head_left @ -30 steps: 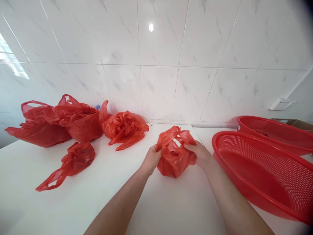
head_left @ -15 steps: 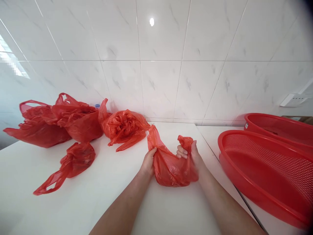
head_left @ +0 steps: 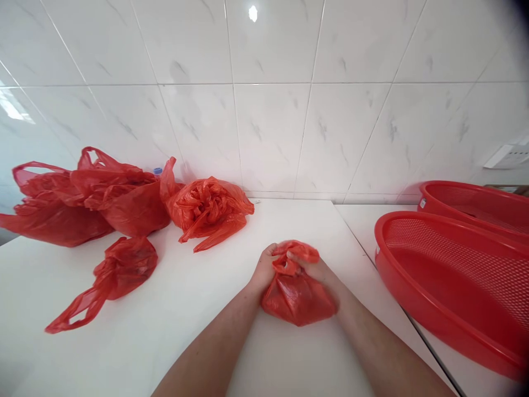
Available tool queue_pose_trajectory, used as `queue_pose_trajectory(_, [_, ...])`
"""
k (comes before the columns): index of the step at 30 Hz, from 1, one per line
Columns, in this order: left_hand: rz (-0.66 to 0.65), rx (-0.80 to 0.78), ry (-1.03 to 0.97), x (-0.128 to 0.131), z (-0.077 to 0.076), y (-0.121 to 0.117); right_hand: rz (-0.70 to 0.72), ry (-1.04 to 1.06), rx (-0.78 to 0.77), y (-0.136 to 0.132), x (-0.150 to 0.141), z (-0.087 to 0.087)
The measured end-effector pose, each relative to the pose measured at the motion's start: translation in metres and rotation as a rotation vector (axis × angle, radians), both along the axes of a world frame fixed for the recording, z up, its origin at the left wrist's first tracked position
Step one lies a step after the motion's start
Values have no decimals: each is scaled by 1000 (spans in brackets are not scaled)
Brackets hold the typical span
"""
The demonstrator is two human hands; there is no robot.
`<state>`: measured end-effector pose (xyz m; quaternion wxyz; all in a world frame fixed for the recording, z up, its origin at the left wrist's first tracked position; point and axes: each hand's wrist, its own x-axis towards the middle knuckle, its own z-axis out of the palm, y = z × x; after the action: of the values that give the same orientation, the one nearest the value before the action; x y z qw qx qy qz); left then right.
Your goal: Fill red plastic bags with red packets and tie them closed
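A filled red plastic bag point(head_left: 298, 300) rests on the white table in front of me. My left hand point(head_left: 265, 268) grips the gathered top of the bag from the left. From the right, my right hand point(head_left: 312, 269) is closed on the bag's neck and handles, which cross between the two hands. Several of my fingers are hidden behind the plastic. What the bag contains cannot be made out.
A small red bag point(head_left: 126, 270) with a stretched-out handle lies to the left. Larger filled red bags point(head_left: 136, 212) and a crumpled one point(head_left: 210, 207) stand along the tiled wall. Two red plastic baskets point(head_left: 386, 242) are at the right, past a table seam.
Both hands have come together over the bag, drawing its two separate handles to the middle and crossing them. The view has tilted slightly downward.
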<state>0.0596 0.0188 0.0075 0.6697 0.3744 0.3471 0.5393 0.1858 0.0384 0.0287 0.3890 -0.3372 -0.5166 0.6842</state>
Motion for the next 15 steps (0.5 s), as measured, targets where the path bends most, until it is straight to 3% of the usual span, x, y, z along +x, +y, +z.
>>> queue_pose_trajectory(4, [68, 13, 1, 0, -2, 2, -54, 59, -85, 16, 2, -13])
queue_pose_trajectory(7, [174, 171, 148, -3, -3, 3, -139, 44, -45, 28, 2, -17])
queue_pose_trajectory(11, [296, 388, 369, -5, -1, 13, -292, -90, 96, 42, -6, -11])
queue_pose_trajectory(15, [334, 395, 387, -8, 0, 38, -318, -65, 175, 56, -18, 0])
